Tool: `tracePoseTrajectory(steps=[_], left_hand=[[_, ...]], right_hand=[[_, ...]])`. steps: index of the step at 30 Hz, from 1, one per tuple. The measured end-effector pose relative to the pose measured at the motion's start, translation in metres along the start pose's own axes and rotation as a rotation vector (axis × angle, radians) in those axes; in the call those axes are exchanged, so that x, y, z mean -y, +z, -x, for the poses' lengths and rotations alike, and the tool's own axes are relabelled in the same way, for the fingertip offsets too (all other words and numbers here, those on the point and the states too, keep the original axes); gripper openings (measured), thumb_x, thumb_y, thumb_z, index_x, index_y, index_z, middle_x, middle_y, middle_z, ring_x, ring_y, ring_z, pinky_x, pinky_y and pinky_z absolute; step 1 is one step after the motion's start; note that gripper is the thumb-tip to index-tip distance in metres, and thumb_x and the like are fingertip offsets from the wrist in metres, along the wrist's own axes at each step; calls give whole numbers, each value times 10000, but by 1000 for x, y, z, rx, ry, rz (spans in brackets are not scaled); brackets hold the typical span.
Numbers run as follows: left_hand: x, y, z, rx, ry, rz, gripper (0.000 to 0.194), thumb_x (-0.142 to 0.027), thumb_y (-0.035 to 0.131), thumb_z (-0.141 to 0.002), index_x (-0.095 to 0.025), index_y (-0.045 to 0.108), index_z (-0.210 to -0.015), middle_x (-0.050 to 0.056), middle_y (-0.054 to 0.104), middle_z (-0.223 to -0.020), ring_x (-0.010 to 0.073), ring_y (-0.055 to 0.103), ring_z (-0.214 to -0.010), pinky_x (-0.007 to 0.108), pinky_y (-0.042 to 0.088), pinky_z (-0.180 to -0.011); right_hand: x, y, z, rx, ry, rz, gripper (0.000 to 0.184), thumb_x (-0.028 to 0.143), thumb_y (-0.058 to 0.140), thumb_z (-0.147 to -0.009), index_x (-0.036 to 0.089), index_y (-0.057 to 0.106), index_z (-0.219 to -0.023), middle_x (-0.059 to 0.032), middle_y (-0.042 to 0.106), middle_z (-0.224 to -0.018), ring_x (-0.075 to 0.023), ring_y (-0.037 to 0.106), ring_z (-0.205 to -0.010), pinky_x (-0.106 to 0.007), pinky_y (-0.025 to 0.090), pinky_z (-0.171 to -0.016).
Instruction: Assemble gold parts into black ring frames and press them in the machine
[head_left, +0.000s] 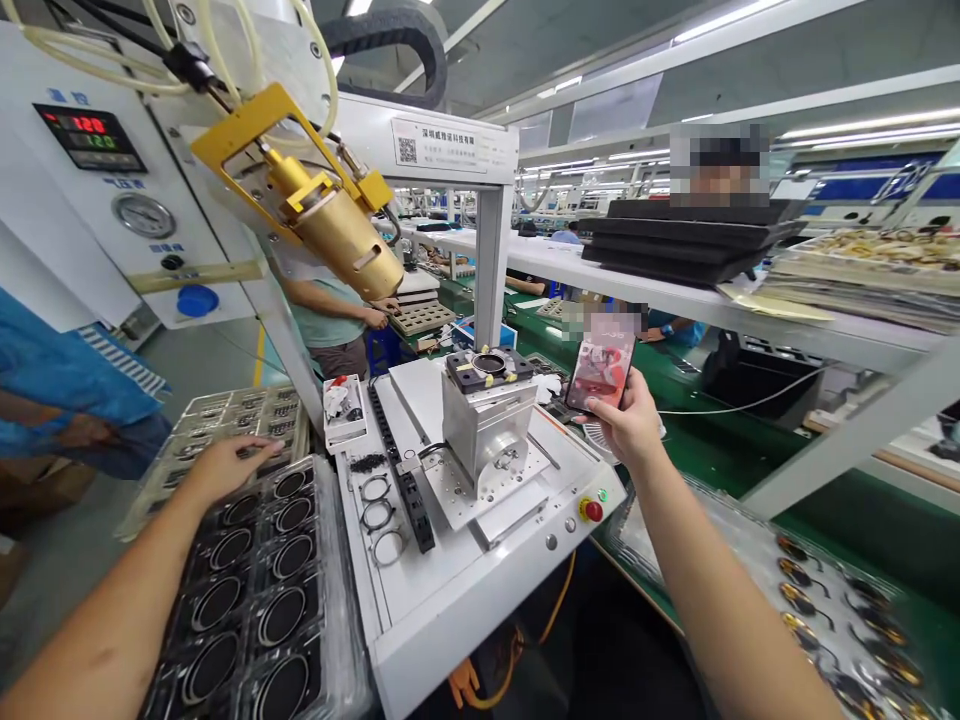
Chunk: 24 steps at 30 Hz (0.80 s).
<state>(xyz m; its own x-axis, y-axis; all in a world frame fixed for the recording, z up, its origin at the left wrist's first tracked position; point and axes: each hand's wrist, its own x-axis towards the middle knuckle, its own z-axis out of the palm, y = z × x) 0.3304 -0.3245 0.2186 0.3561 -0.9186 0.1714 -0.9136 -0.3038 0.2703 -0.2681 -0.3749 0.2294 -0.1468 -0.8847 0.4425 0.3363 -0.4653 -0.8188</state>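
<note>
Left hand [229, 468] on plastic tray edge [324, 540], right hand [626, 422] holding smartphone [601, 372] aloft

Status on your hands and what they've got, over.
Left hand on clear tray of black rings. Right hand holding up smartphone. Aluminium fixture block between them.

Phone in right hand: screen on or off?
On: the phone in the right hand shows a bright pink-and-red image across its screen.
</note>
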Motion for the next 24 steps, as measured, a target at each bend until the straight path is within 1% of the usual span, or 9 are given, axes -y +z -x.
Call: tracePoseTrajectory(steps=[3, 6, 7, 9, 12, 14, 17, 20, 24], left_hand=[[0, 0, -1, 28, -16, -1, 602, -696, 498, -682, -213, 776, -913, 58, 768, -845, 274, 672, -803, 270, 483, -707], [0, -1, -2, 35, -28, 1, 609, -706, 493, -683, -224, 773, -929, 56, 770, -877, 272, 673, -822, 266, 479, -708], [-1, -1, -2, 33, -32, 3, 589, -705, 493, -685, -241, 770, -921, 41, 772, -880, 270, 674, -834, 261, 478, -710], [-1, -2, -2, 25, -38, 8, 535, -697, 497, -684, -277, 761, -884, 9, 773, -861, 265, 675, -847, 253, 476, -711], [-1, -2, -2, 10, -42, 22, 494, -688, 511, -667, -292, 752, -840, -9, 762, -808, 263, 677, -827, 251, 474, -704], [-2, -2, -1, 3, -42, 32, 485, -683, 512, -665, -292, 749, -829, -14, 748, -766, 260, 672, -778, 255, 473, -691], [-3, -2, -1, 1, -31, 41, 470, -663, 522, -671, -283, 749, -827, -18, 731, -715, 257, 661, -735, 259, 469, -678], [-6, -3, 2, 5, 0, 54, 494, -658, 548, -673, -249, 759, -852, 3, 736, -710, 267, 668, -763, 264, 467, -678], [-6, -3, 6, -11, 57, 89, 556, -673, 545, -708, -195, 771, -882, 64, 784, -837, 280, 686, -806, 294, 487, -717]], right_hand=[[12, 1, 18, -3, -19, -4, 756, 221, 936, -592, 271, 472, -1186, -57, 698, -1103, -277, 725, -850, -311, 655, -511], [24, 10, 34, 54, -22, -100, 739, 241, 915, -656, 283, 479, -1251, -78, 688, -1191, -305, 727, -958, -249, 616, -461], [28, 14, 38, 84, -8, -137, 727, 293, 904, -690, 277, 486, -1285, -99, 676, -1234, -324, 717, -1013, -225, 589, -427], [34, 23, 45, 132, 36, -195, 714, 487, 859, -761, 243, 513, -1336, -148, 656, -1287, -355, 703, -1058, -208, 537, -360], [40, 34, 52, 140, 87, -256, 833, 808, 697, -784, 194, 576, -1335, -185, 660, -1275, -352, 720, -970, -230, 505, -297], [43, 40, 57, 145, 123, -296, 880, 883, 618, -781, 190, 607, -1322, -181, 677, -1232, -334, 726, -908, -223, 477, -270], [49, 53, 67, 201, 203, -362, 767, 820, 611, -828, 201, 644, -1280, -158, 698, -1153, -311, 721, -862, -199, 452, -261], [53, 72, 81, 293, 298, -421, 649, 731, 604, -870, 217, 656, -1263, -145, 696, -1136, -317, 713, -885, -210, 478, -282], [48, 105, 99, 413, 385, -458, 675, 744, 586, -872, 219, 645, -1293, -158, 679, -1203, -357, 705, -958, -246, 522, -313]])
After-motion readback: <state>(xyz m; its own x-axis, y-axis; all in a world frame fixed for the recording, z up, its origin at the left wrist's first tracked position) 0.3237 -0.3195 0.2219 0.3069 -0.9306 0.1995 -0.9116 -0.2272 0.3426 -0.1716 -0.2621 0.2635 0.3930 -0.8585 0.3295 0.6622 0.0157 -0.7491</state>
